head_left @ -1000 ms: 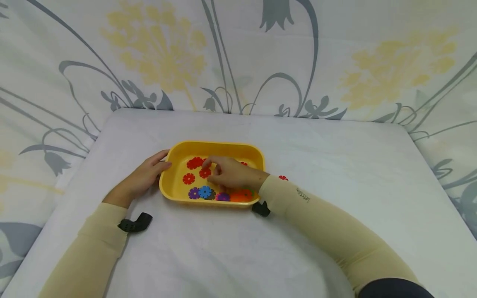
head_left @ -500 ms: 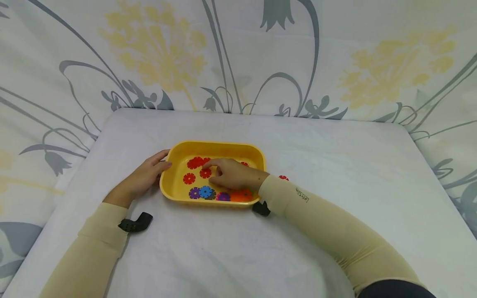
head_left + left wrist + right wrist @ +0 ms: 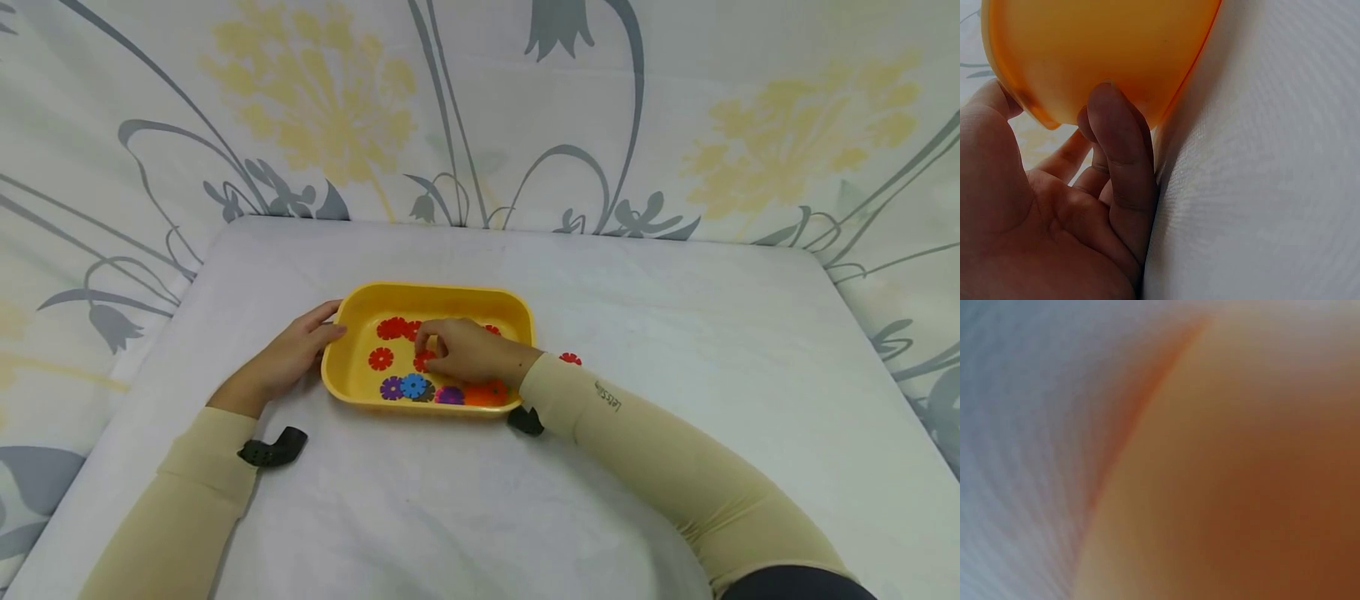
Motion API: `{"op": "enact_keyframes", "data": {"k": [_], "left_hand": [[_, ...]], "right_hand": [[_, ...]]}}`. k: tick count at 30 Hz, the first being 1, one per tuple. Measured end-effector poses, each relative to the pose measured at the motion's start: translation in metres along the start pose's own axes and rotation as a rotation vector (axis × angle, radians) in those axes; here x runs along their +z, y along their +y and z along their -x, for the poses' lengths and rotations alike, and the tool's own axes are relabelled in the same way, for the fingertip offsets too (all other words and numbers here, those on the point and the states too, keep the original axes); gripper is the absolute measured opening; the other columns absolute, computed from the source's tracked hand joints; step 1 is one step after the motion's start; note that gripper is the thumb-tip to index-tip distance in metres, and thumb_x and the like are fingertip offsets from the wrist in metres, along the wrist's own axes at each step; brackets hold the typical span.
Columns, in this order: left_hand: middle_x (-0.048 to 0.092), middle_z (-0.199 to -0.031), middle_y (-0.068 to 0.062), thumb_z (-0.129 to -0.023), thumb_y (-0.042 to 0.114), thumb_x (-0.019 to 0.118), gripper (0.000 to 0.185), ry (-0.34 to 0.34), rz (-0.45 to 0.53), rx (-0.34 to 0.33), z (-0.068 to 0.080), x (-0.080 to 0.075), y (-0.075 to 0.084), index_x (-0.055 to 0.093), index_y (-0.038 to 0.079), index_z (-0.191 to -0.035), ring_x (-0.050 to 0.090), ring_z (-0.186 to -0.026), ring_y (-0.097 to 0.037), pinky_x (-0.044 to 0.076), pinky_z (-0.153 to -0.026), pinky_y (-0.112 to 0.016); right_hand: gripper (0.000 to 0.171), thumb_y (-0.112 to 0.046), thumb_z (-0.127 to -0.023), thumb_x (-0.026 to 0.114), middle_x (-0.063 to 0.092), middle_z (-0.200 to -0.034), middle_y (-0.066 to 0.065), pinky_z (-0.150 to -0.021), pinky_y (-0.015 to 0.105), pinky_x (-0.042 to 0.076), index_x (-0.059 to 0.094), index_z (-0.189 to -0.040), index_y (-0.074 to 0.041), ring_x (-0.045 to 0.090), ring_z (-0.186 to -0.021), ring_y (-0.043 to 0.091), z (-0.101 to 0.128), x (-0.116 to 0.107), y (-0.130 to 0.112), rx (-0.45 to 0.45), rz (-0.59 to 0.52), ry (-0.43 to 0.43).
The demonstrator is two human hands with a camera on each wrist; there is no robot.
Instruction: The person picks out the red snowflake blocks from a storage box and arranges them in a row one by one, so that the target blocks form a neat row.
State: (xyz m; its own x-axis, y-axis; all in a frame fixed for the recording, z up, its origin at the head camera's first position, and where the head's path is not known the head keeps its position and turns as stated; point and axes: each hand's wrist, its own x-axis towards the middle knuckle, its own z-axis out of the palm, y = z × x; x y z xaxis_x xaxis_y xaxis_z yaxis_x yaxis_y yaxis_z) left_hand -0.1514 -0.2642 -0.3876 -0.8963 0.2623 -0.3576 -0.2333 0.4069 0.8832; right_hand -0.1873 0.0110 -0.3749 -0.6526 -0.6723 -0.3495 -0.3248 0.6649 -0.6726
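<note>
A yellow tray [image 3: 352,367] sits on the white-covered table and holds several flower-shaped discs in red, purple, blue and orange. My right hand [image 3: 459,350] reaches into the tray, and its fingertips curl round a red disc [image 3: 422,361]. Another red disc [image 3: 380,358] lies loose to its left. My left hand [image 3: 288,357] holds the tray's left end, thumb on the rim; in the left wrist view its fingers [image 3: 1119,156] press against the tray wall [image 3: 1104,50]. The right wrist view shows only a blurred orange wall [image 3: 1241,475].
One red disc [image 3: 570,358] lies on the white cloth [image 3: 637,317] just right of the tray. A flowered sheet [image 3: 480,108] hangs behind and at both sides of the table. Black wrist camera mounts [image 3: 272,448] sit by each sleeve.
My right hand's fingers have curled in from reaching flat over the discs and now pinch a red disc, drawn slightly towards me. The left hand and tray have stayed put.
</note>
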Motion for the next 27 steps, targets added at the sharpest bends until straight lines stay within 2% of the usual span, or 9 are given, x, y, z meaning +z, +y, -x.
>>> {"op": "enact_keyframes", "data": {"k": [13,21,27], "left_hand": [[0.051,-0.144,-0.022,-0.107,0.035,0.039,0.059,-0.003,-0.005,-0.006,-0.0001,-0.0003,-0.0003,0.02,0.021,-0.161,0.063,-0.09,-0.013,0.056,-0.082,-0.021],[0.052,-0.143,-0.021,-0.107,0.037,0.039,0.059,0.014,-0.024,-0.002,-0.0003,-0.0015,0.0017,0.02,0.021,-0.161,0.063,-0.091,-0.014,0.056,-0.082,-0.021],[0.052,-0.143,-0.021,-0.107,0.035,0.039,0.058,0.004,-0.024,0.0,-0.0004,-0.0017,0.0003,0.022,0.021,-0.16,0.063,-0.09,-0.014,0.056,-0.082,-0.021]], "right_hand": [[0.022,-0.025,-0.092,0.073,0.058,-0.083,0.003,-0.063,0.02,0.046,0.06,-0.107,-0.016,0.053,-0.073,0.014,0.0006,-0.0021,0.0005,-0.007,-0.008,-0.045],[0.023,-0.022,-0.091,0.074,0.058,-0.09,0.004,-0.072,0.021,0.05,0.057,-0.104,-0.017,0.055,-0.085,0.017,0.0026,-0.0031,-0.0013,-0.026,-0.007,-0.025],[0.02,-0.019,-0.093,0.072,0.056,-0.086,0.004,-0.069,0.021,0.048,0.055,-0.104,-0.018,0.054,-0.082,0.016,0.0028,-0.0007,0.0003,-0.07,-0.018,-0.034]]}}
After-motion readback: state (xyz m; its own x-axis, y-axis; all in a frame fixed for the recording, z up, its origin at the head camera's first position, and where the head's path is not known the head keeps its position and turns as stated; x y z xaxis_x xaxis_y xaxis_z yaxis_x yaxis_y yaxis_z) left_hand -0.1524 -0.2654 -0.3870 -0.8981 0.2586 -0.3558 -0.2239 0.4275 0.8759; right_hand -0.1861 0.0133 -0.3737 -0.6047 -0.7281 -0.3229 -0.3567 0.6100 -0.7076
